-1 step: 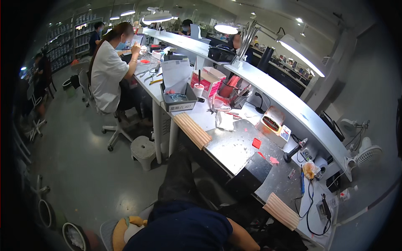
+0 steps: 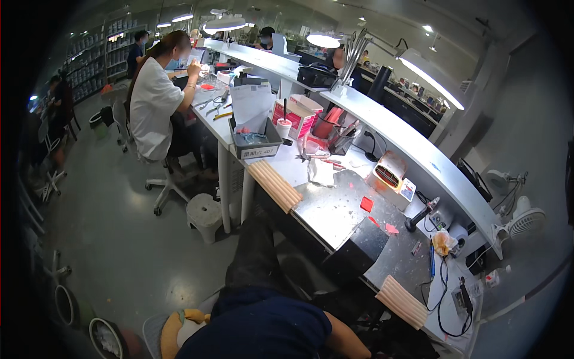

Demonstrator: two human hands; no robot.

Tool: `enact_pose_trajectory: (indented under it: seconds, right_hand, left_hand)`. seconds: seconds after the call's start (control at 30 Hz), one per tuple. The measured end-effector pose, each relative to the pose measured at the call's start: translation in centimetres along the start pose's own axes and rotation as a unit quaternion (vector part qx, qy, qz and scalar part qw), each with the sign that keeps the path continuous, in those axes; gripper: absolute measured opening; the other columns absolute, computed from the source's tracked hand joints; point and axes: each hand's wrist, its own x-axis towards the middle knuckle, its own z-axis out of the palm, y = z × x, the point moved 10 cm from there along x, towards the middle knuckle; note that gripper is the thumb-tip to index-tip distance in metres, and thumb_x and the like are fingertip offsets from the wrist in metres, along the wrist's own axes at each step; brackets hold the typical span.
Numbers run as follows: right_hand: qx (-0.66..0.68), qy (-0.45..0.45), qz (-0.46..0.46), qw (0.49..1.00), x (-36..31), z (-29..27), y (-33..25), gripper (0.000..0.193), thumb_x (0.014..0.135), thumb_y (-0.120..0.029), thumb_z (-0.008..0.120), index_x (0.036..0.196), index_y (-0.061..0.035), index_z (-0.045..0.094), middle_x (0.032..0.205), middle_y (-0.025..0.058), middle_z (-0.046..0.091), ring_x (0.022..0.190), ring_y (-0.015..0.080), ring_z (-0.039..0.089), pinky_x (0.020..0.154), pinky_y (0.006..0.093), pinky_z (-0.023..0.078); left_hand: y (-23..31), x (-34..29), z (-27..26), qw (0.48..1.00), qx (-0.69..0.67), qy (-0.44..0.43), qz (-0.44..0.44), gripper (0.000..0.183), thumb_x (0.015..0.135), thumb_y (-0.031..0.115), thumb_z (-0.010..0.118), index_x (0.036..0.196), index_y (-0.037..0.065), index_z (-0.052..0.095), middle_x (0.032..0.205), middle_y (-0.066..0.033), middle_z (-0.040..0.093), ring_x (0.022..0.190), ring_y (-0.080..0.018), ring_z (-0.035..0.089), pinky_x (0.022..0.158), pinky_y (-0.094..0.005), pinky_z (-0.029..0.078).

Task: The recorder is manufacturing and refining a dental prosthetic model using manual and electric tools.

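Note:
Neither of my hands shows; only part of my bare right arm (image 2: 348, 340) comes in at the lower edge, below my dark blue sleeve. In front of me is a workbench with a worn grey metal top (image 2: 326, 206). Lying on it are a red wax-like square (image 2: 366, 204) and a pink scrap (image 2: 391, 229). A crumpled white cloth (image 2: 321, 173) rests at the top's far left. Behind the red square stands a small box-shaped device (image 2: 391, 175) with a dark slot. One ribbed wooden armrest (image 2: 275, 185) is at the left front edge, another (image 2: 402, 301) at the right.
A grey bin (image 2: 256, 143) holding papers and small pieces sits left on the bench, beside pink-and-white boxes (image 2: 294, 119). Cables and a blue pen-like tool (image 2: 431, 257) lie at right. A white stool (image 2: 205, 216) stands on the floor. A person in white (image 2: 156, 102) works further left.

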Motion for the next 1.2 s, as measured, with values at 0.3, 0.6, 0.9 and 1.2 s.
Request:
enact_pose_trajectory:
  seconds: [0.3, 0.6, 0.9, 1.2]
  right_hand:
    - [0.028, -0.025, 0.01, 0.999, 1.8, 0.3, -1.1, 0.052, 0.056, -0.059, 0.082, 0.053, -0.0099, 0.066, 0.058, 0.0116, 0.063, 0.063, 0.0339, 0.061, 0.088, 0.0555, 0.039]
    - [0.007, -0.044, 0.005, 0.999, 1.7, 1.3, -1.6, 0.053, 0.058, -0.061, 0.081, 0.058, -0.0099, 0.07, 0.062, 0.0127, 0.066, 0.068, 0.035, 0.063, 0.096, 0.0587, 0.037]
    - [-0.008, -0.082, 0.03, 0.996, 1.5, 2.3, -1.2, 0.054, 0.062, -0.065, 0.079, 0.063, -0.0109, 0.073, 0.071, 0.0133, 0.07, 0.073, 0.0352, 0.066, 0.098, 0.0609, 0.036]
    - [0.009, -0.107, 0.035, 0.994, 2.0, 1.6, -2.8, 0.055, 0.067, -0.065, 0.077, 0.063, -0.0098, 0.073, 0.07, 0.0149, 0.069, 0.07, 0.035, 0.066, 0.093, 0.0575, 0.041]
  left_hand:
    - [-2.5, -0.1, -0.3, 1.0, 0.02, 0.007, 0.0, 0.037, 0.084, 0.019, 0.077, 0.115, 0.006, 0.063, 0.099, -0.0121, 0.07, 0.091, -0.0197, 0.065, 0.081, -0.0363, 0.053]
    - [-4.0, 0.1, -0.7, 0.999, 0.05, 0.0, 0.001, 0.034, 0.083, 0.017, 0.077, 0.112, 0.005, 0.065, 0.099, -0.0115, 0.071, 0.091, -0.0198, 0.065, 0.08, -0.0363, 0.053]
    - [-4.8, 0.7, -1.2, 0.997, 0.078, -0.005, -0.001, 0.032, 0.082, 0.016, 0.076, 0.11, 0.005, 0.067, 0.099, -0.0109, 0.071, 0.09, -0.0199, 0.066, 0.08, -0.0363, 0.054]
    - [-5.9, 0.1, -2.2, 0.994, 0.104, -0.007, -0.015, 0.029, 0.081, 0.015, 0.076, 0.107, 0.005, 0.068, 0.098, -0.0103, 0.072, 0.089, -0.02, 0.066, 0.08, -0.0363, 0.054]
